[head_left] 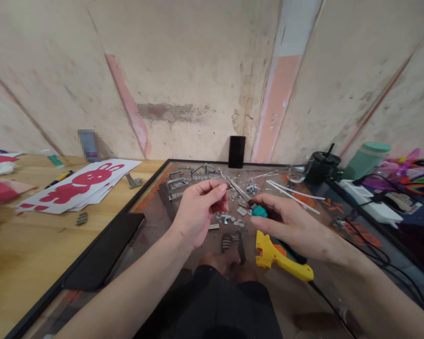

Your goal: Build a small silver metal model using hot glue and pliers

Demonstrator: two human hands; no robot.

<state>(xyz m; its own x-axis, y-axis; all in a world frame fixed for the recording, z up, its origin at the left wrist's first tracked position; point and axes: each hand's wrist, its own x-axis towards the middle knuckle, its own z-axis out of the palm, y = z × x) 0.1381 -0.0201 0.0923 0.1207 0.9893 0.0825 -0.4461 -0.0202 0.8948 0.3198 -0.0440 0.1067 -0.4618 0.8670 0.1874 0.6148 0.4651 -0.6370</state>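
My left hand (203, 209) is over the glass tabletop with thumb and fingertips pinched together; anything between them is too small to make out. My right hand (288, 219) is closed around a teal-handled tool (259, 212) whose narrow metal end points up and left, close to my left fingertips. Its exact kind is unclear. Beneath and between the hands lie several small silvery-grey pieces (226, 218). A yellow hot glue gun (268, 254) rests just below my right hand. Behind my left hand stands a grey framework of small joined pieces (176, 182).
White glue sticks (297, 195), a drinking glass (297, 174) and a black cup (321, 167) are at the right. A power strip (374, 202) trails cables. A dark phone (236, 151) leans on the wall. Paper with a red rabbit (92, 181) and a black slab (106, 249) lie left.
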